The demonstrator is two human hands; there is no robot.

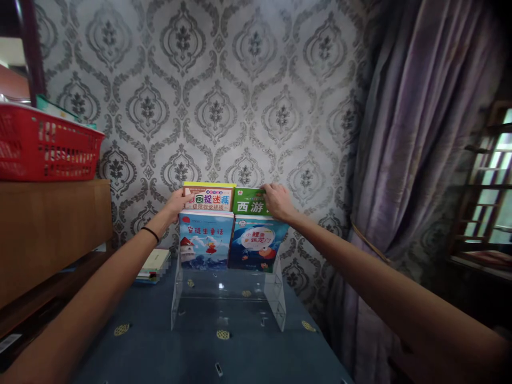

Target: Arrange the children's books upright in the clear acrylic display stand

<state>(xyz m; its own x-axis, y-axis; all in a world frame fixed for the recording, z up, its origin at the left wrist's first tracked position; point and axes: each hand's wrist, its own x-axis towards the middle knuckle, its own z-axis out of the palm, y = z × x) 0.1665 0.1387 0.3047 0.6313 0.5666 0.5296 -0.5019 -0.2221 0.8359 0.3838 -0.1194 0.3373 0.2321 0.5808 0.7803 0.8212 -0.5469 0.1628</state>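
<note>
A clear acrylic book stand [280, 293] holds books upright in two rows. In its back row are a brown-topped picture book [212, 198] on the left and a green book [248, 201] on the right. My left hand [178, 205] grips the brown-topped book by its left edge, thumb in front. Bent fingers of my right hand [278, 201] close over the upper right corner of the green book. In front stand a light blue storybook [206, 240] and a dark blue book [254, 242] with a fish picture, touched by neither hand.
The stand rests on a dark blue tablecloth [192, 352]. More books [154, 264] lie flat behind my left forearm. A red basket [68, 149] sits on a wooden cabinet [60, 218] at left. Patterned wallpaper [248, 106] rises behind; a purple-grey curtain [408, 133] hangs at right.
</note>
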